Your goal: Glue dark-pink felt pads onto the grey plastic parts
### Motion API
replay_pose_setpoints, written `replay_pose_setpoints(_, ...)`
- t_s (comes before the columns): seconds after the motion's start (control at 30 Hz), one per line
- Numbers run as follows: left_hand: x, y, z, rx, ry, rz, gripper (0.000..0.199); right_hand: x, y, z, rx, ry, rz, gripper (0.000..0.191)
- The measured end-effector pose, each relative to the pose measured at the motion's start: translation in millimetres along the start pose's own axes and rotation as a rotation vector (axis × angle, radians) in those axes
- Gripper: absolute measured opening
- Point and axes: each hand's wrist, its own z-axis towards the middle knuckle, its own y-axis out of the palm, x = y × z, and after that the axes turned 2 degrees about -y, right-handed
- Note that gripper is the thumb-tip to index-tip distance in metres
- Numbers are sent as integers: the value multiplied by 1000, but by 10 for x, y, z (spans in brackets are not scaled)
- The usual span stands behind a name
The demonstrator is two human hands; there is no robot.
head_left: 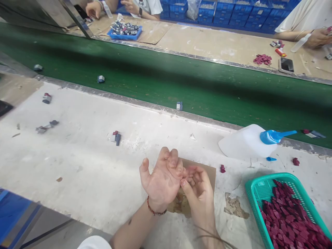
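My left hand point(164, 180) is turned palm up above the table, its thumb spread wide and its fingers loosely bent. Nothing lies in its palm. My right hand point(201, 190) meets it at the little-finger side, with thumb and fingertips closed around the left little finger. Whether anything small is between them cannot be seen. Beneath both hands is a piece of brown cardboard point(210, 173) with glue-like stains. A small dark red part point(222, 168) lies to the right of the cardboard. Beyond the hands sits a small grey, white and red assembled piece point(116, 137).
A green basket point(252, 197) of dark red parts stands at right. Behind it lies a white bottle point(243, 141) with a blue nozzle. A green conveyor belt point(145, 76) carries several small pieces. Across it, other people's hands work near a blue tray point(137, 36).
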Motion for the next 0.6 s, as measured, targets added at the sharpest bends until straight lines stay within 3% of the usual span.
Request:
replay_pose_setpoints(0.23,-1,-2,2,-39,-41,0,35,-19,3,-6,13,17,-32,25)
replay_pose_setpoints(0.6,-32,-60,9,-37,-94,-59,32,-81,-42,42,-83,112,35,25)
